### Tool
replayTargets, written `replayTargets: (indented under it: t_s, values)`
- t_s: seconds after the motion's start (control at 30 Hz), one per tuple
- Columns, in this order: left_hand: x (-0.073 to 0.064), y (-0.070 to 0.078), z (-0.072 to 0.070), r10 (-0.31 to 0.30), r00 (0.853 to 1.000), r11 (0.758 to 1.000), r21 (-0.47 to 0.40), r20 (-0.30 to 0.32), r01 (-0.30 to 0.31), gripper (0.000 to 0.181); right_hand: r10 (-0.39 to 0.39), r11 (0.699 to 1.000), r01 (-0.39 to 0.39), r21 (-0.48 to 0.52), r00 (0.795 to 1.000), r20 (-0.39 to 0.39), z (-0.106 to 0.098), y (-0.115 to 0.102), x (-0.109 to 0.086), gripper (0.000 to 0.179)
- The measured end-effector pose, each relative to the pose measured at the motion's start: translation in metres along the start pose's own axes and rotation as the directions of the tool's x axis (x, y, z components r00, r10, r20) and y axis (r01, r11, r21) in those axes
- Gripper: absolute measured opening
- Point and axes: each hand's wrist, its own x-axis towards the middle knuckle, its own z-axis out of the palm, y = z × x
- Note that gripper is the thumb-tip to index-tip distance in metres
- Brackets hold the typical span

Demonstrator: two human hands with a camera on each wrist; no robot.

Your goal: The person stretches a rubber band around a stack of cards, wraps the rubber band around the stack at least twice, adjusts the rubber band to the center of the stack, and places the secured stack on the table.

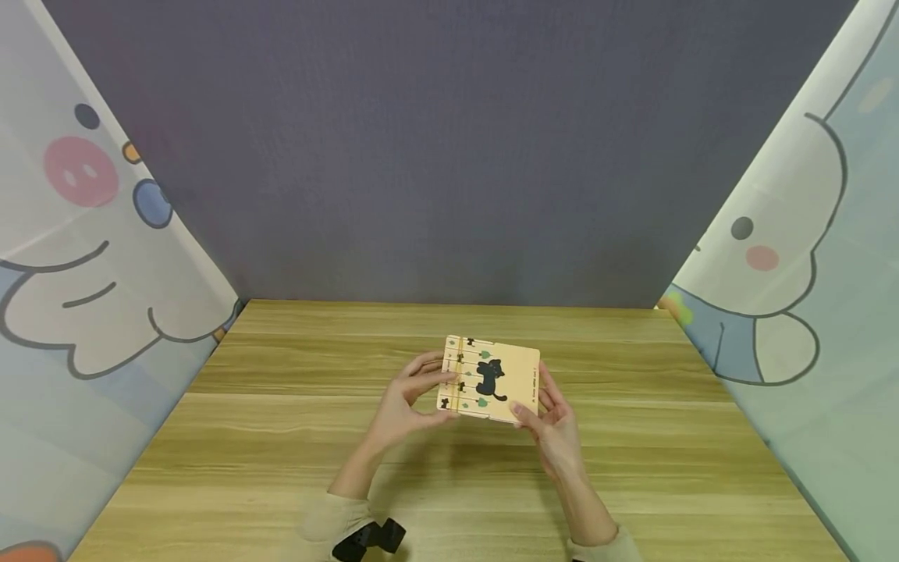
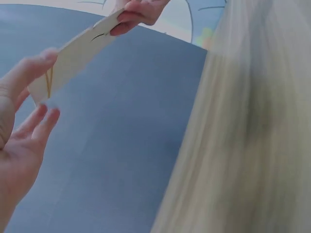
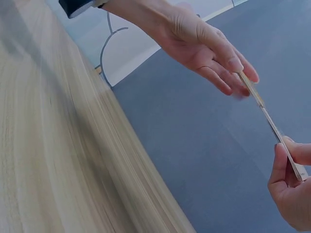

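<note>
Both hands hold up a thin, flat cream card [image 1: 516, 375] with a black cat, green plants and lines printed on its face. A yellow rubber band [image 1: 457, 390] crosses its left end. My left hand [image 1: 407, 402] is at that end, one fingertip over the face by the band and others behind the card. In the left wrist view, two fingers of the left hand [image 2: 24, 155] stand apart from the card. My right hand [image 1: 558, 433] grips the right end, thumb on the face and fingers behind. Seen edge-on in the right wrist view, the card [image 3: 272, 126] has a small step along its length.
Below the hands lies a wood-grain table [image 1: 281, 437]. A dark grey panel [image 1: 449, 156] rises at its far edge, and cartoon-printed curtains [image 1: 42, 437] flank both sides. A black device [image 1: 368, 538] sits on the left sleeve.
</note>
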Motion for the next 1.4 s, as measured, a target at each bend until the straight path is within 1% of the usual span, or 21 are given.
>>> replayTargets:
  t_s: [0.03, 0.13, 0.27, 0.3, 0.33, 0.47, 0.5, 0.53, 0.6, 0.63, 0.67, 0.73, 0.77, 0.83, 0.87, 0.9, 0.97, 1.1, 1.27, 1.3, 1.4]
  values:
    - [-0.001, -0.006, 0.002, 0.029, 0.999, 0.999, -0.018, -0.029, -0.030, 0.047, -0.004, 1.000, 0.004, 0.003, 1.000, -0.007, 0.000, 0.000, 0.000, 0.079]
    - [-0.006, -0.014, 0.009, 0.033, 0.990, 0.999, -0.037, -0.140, -0.039, 0.051, -0.025, 1.000, 0.025, 0.016, 1.000, -0.017, -0.002, 0.001, 0.003, 0.079]
    - [-0.012, -0.016, 0.020, -0.077, 0.963, 0.994, -0.101, -0.258, 0.052, 0.055, -0.069, 0.998, 0.069, 0.016, 0.998, -0.006, -0.004, 0.004, 0.006, 0.082]
    - [-0.013, -0.016, 0.023, -0.097, 0.956, 0.991, -0.120, -0.276, 0.066, 0.056, -0.094, 0.995, 0.093, 0.048, 0.995, 0.023, -0.013, 0.016, 0.012, 0.081]
    - [-0.014, -0.016, 0.025, -0.122, 0.948, 0.986, -0.142, -0.293, 0.084, 0.057, -0.103, 0.994, 0.101, 0.043, 0.994, 0.027, -0.013, 0.017, 0.013, 0.081]
    - [-0.017, -0.016, 0.031, -0.188, 0.918, 0.973, -0.195, -0.348, 0.125, 0.057, -0.136, 0.990, 0.135, 0.030, 0.990, 0.044, -0.018, 0.022, 0.017, 0.080]
    - [-0.018, -0.018, 0.033, -0.199, 0.910, 0.970, -0.205, -0.363, 0.130, 0.054, -0.154, 0.987, 0.151, 0.050, 0.986, 0.063, -0.025, 0.029, 0.021, 0.079]
    - [-0.019, -0.021, 0.034, -0.194, 0.909, 0.968, -0.221, -0.370, 0.117, 0.050, -0.157, 0.987, 0.155, 0.035, 0.986, 0.058, -0.023, 0.024, 0.020, 0.080]
    - [-0.024, -0.038, 0.036, -0.175, 0.910, 0.967, -0.240, -0.377, 0.086, 0.038, -0.172, 0.985, 0.170, 0.038, 0.983, 0.067, -0.025, 0.025, 0.023, 0.079]
    - [-0.027, -0.050, 0.038, -0.181, 0.907, 0.965, -0.247, -0.380, 0.089, 0.033, -0.176, 0.984, 0.174, 0.030, 0.982, 0.070, -0.025, 0.026, 0.024, 0.079]
    - [-0.030, -0.062, 0.040, -0.188, 0.905, 0.963, -0.251, -0.382, 0.094, 0.027, -0.191, 0.981, 0.186, 0.056, 0.977, 0.090, -0.028, 0.029, 0.026, 0.079]
    - [-0.037, -0.088, 0.043, -0.217, 0.898, 0.956, -0.268, -0.383, 0.116, 0.020, -0.174, 0.985, 0.174, 0.011, 0.982, 0.073, -0.021, 0.021, 0.024, 0.079]
    - [-0.040, -0.099, 0.045, -0.255, 0.885, 0.948, -0.282, -0.390, 0.149, 0.019, -0.152, 0.988, 0.154, -0.028, 0.987, 0.053, -0.014, 0.013, 0.021, 0.080]
    - [-0.044, -0.113, 0.049, -0.338, 0.850, 0.922, -0.323, -0.405, 0.213, 0.023, -0.117, 0.991, 0.119, -0.061, 0.992, 0.037, -0.011, 0.010, 0.022, 0.080]
    - [-0.045, -0.116, 0.051, -0.358, 0.837, 0.912, -0.346, -0.413, 0.220, 0.024, -0.099, 0.992, 0.101, -0.071, 0.995, 0.031, -0.009, 0.008, 0.022, 0.080]
    - [-0.046, -0.119, 0.053, -0.378, 0.825, 0.901, -0.372, -0.421, 0.223, 0.025, -0.064, 0.992, 0.064, -0.106, 0.998, 0.003, -0.005, 0.002, 0.020, 0.080]
    - [-0.046, -0.120, 0.055, -0.402, 0.803, 0.886, -0.406, -0.440, 0.222, 0.027, -0.022, 0.992, 0.019, -0.122, 1.000, -0.017, -0.003, -0.001, 0.021, 0.078]
    - [-0.046, -0.118, 0.056, -0.401, 0.782, 0.884, -0.427, -0.477, 0.193, 0.027, 0.027, 0.991, -0.031, -0.127, 0.999, -0.034, -0.002, -0.003, 0.021, 0.066]
    - [-0.045, -0.118, 0.053, -0.402, 0.759, 0.877, -0.452, -0.512, 0.160, 0.027, -0.024, 0.994, 0.026, -0.107, 1.000, 0.017, -0.011, 0.009, 0.024, 0.054]
    - [-0.045, -0.118, 0.053, -0.403, 0.754, 0.876, -0.458, -0.518, 0.154, 0.027, -0.051, 0.997, 0.054, -0.057, 0.997, 0.057, -0.021, 0.022, 0.030, 0.051]
    - [-0.044, -0.119, 0.051, -0.405, 0.743, 0.873, -0.467, -0.533, 0.140, 0.027, -0.094, 0.995, 0.096, -0.003, 0.983, 0.155, -0.041, 0.043, 0.039, 0.044]
